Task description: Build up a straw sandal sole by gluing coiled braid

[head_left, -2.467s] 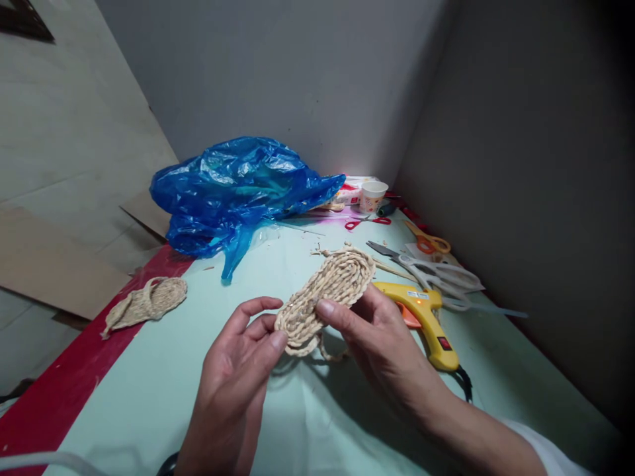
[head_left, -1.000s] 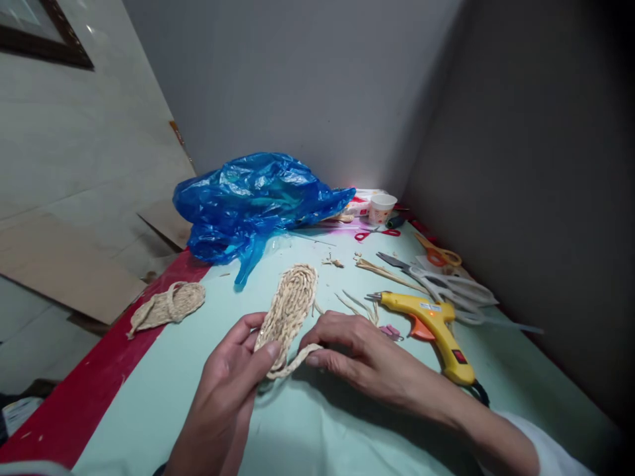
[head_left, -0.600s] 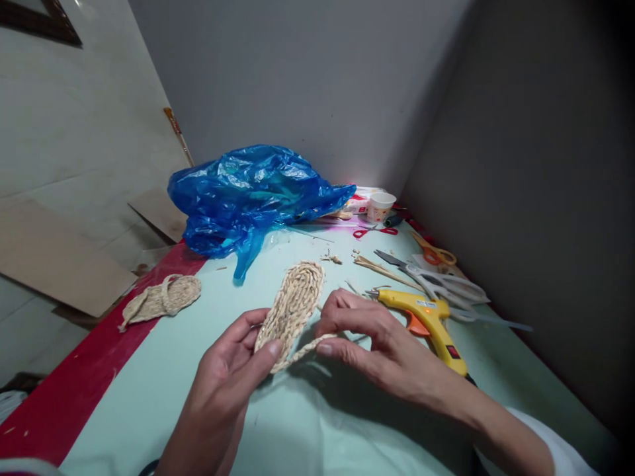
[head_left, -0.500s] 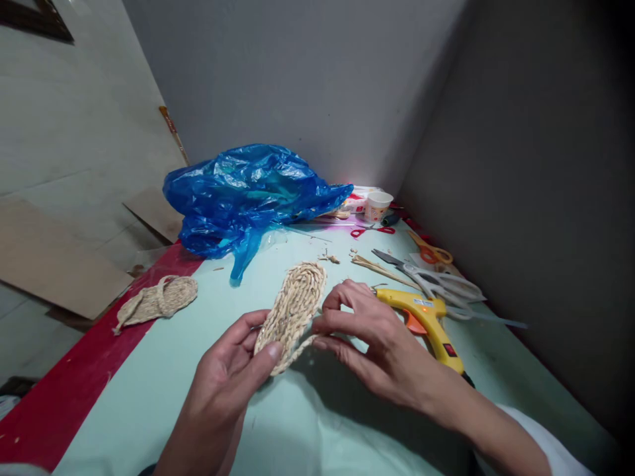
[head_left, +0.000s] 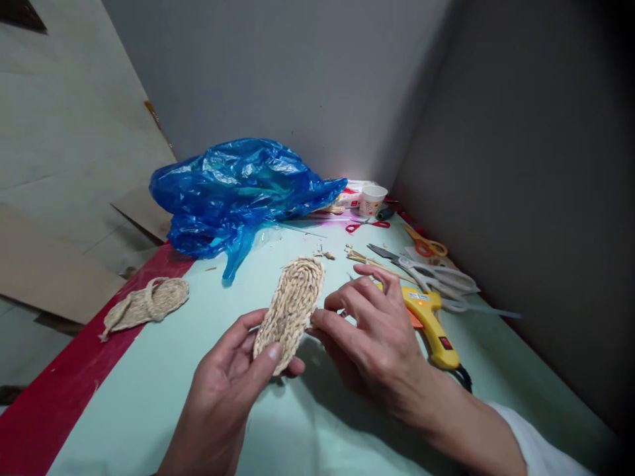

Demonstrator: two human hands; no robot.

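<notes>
My left hand [head_left: 233, 377] is closed on a small oval sole of coiled, braided straw [head_left: 292, 311], thumb on top and fingers beneath its lower end. The sole tilts above the table. My right hand [head_left: 374, 324] is closed at the sole's right edge, its thumb and forefinger pinching the braided cord there; the fingers mostly hide the cord. Behind my right hand lies a yellow glue gun [head_left: 436, 330] with an orange trigger, partly covered. A small woven straw slipper [head_left: 149, 305] with a strap lies at the left on the table's red border.
A crumpled blue plastic bag [head_left: 243, 192] lies at the back against the grey wall. To the right are a paper cup [head_left: 373, 200], red-handled scissors [head_left: 368, 226], orange-handled scissors [head_left: 426, 246], large white-handled scissors [head_left: 431, 272] and straw strips [head_left: 372, 261].
My right hand has brought the loose cord in against the sole's edge, closing the gap seen before. Left fingertips now show under the sole's right side. The view has shifted slightly.
</notes>
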